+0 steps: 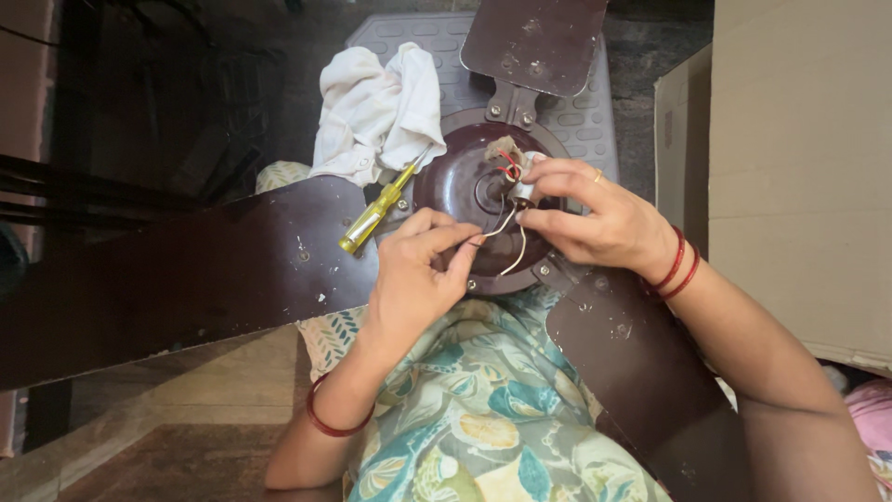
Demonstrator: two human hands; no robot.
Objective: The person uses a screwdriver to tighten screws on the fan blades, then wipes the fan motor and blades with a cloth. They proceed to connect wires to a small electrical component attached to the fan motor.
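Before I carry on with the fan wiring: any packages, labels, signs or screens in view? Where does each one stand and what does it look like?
Large plain brown cardboard box: at the right edge, beside the fan's dark brown motor hub, upright flat panels, one flap open toward the hub; no print that I can make out.
Labels, signs, screens: none visible.
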